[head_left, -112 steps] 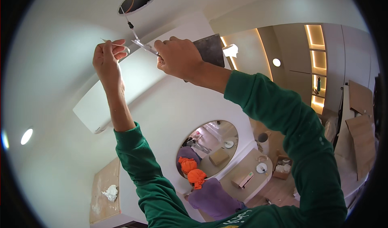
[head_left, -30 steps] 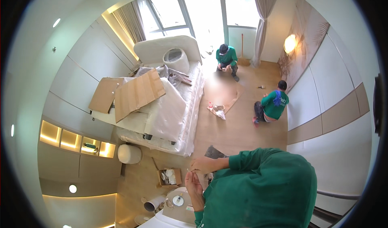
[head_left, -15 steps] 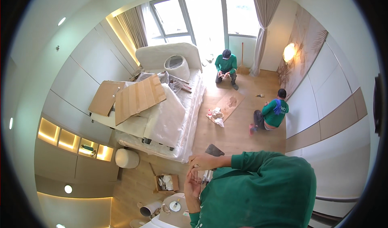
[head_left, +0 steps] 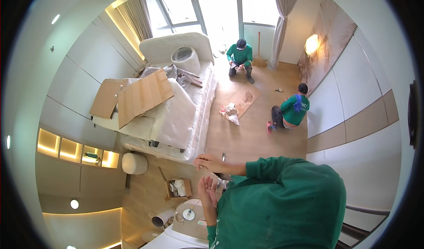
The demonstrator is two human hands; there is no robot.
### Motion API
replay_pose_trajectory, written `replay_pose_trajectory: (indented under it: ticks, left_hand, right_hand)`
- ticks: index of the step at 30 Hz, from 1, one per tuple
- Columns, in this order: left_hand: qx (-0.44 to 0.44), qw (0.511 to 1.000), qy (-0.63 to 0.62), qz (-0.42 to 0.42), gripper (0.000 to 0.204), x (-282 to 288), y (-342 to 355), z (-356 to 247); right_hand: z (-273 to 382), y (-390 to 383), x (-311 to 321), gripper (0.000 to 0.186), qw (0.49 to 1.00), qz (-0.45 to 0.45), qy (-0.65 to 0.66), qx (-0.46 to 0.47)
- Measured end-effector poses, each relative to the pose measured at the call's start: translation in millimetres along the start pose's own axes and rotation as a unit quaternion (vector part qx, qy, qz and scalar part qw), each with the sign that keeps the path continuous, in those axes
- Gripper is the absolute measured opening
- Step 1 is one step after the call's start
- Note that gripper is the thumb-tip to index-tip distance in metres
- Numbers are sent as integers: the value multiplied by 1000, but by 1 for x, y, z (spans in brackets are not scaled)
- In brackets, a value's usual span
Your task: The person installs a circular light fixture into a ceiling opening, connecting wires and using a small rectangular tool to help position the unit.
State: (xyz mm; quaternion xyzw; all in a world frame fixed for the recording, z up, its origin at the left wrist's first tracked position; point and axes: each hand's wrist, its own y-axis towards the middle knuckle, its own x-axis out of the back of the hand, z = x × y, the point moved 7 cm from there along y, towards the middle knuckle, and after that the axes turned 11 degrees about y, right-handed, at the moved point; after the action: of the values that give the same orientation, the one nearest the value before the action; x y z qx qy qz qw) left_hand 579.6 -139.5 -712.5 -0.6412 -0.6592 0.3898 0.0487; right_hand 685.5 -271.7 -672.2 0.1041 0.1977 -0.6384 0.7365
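Just left of my green-sleeved chest, my left hand is turned palm up, its fingers loosely bent and apart. Above it my right hand reaches across from the right, fingers bent downward at the tips. A small gap lies between the two hands, and I see nothing held in either. A thin dark blade-like piece shows edge-on just beyond my right forearm; what it belongs to is hidden. Below the hands stands a small rounded table, carrying a white round lid with a small brush on it.
A plastic-wrapped bed bears cardboard sheets. On the floor are an open carton, a white pouf and a board with crumpled white material. One co-worker kneels near the windows; another sits by the right wall.
My hands, touching before, have come apart, the right one above the left. The broad dark blade near my right forearm now appears thin. The room has shifted slightly left and up in view.
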Motion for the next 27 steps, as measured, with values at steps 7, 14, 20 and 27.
replay_pose_trajectory:
  ticks: [7,14,20,27]
  left_hand:
    - [67,990,59,109,52,-13,-6,9]
    - [193,911,-165,325,42,-25,-1,22]
    - [113,992,-37,40,24,-3,-7,-3]
    - [38,997,-58,31,33,37,-3,-8]
  right_hand:
    - [2,3,-26,23,980,-22,192,-53]
    - [10,-2,-22,35,934,-41,328,-133]
    - [16,16,25,43,960,-152,234,-5]
    - [41,16,72,29,972,-143,187,17]
